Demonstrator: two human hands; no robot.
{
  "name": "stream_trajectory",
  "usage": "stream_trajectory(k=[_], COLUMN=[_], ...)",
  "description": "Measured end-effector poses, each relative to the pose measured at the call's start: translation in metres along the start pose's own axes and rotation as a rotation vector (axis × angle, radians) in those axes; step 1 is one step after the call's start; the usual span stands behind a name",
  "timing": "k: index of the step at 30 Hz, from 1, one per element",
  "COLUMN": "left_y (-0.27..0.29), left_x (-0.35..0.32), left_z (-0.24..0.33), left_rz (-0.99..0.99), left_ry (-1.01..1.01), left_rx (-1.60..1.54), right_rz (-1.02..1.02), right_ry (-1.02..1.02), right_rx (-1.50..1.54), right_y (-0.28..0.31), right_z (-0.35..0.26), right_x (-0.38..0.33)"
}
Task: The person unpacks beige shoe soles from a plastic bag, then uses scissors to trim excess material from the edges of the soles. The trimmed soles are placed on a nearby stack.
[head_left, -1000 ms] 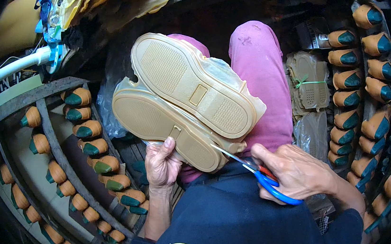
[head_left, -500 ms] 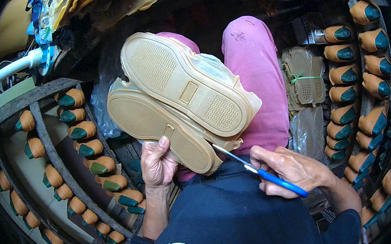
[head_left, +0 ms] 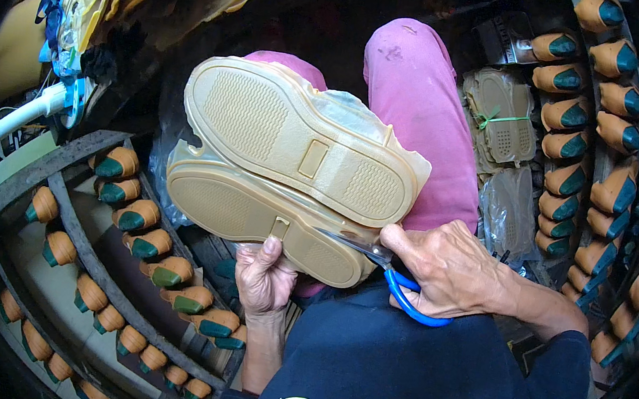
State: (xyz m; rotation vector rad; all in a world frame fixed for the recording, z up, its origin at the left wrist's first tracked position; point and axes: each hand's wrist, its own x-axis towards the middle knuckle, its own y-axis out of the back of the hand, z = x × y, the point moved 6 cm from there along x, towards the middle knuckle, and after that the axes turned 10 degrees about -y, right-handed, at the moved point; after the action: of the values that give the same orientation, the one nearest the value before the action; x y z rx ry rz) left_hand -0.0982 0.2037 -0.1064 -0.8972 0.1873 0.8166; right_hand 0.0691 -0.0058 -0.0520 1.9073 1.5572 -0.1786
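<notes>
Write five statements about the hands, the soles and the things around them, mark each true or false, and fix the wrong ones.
1. The left hand has its thumb on the lower sole. True.
2. The right hand is empty. False: it holds scissors with blue handles.
3. The scissors' blades are at the edge of the lower sole that faces the upper sole. True.
4. The bundle of soles at the right is bound with a red tie. False: the tie is green.
5. Rows of brown-and-green pieces stand on both sides of the person. True.
</notes>
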Motion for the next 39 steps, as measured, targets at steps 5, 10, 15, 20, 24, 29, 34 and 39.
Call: stream_trajectory(k=[5, 10, 15, 20, 24, 29, 34, 39], left_y=[-0.001, -0.002, 0.012, 0.005, -0.016, -0.002, 0.001, -0.003], left_x=[-0.001, 0.001, -0.002, 0.008, 0.037, 0.04, 0.027, 0.02], left_z=[-0.001, -0.001, 0.0, 0.003, 0.01, 0.001, -0.003, -0.001], left_rz=[-0.005, -0.034, 0.011, -0.014, -0.197, -0.015, -0.014, -0.027], left_ry=[-0.009, -0.004, -0.03, -0.01, 0.008, 0.012, -0.032, -0.013], left_rx=[-0.011, -0.034, 0.049, 0.123, 0.252, 0.273, 0.229, 0.194], right_rz=[-0.018, -0.028, 0.009, 0.014, 0.212, 0.118, 0.029, 0.04], right_ry=[0.009, 0.04, 0.102, 0.038, 0.069, -0.026, -0.062, -0.065], right_rx=[0.007, -0.009, -0.022, -0.059, 0.112, 0.1, 0.12, 0.016], right_y=[-0.004, -0.003, -0.007, -0.021, -0.009, -0.002, 0.002, 0.005], right_z=[0.003, 0.004, 0.006, 0.021, 0.019, 0.022, 0.022, 0.016], right_x=[0.001, 0.0, -0.003, -0.004, -0.003, -0.008, -0.017, -0.012])
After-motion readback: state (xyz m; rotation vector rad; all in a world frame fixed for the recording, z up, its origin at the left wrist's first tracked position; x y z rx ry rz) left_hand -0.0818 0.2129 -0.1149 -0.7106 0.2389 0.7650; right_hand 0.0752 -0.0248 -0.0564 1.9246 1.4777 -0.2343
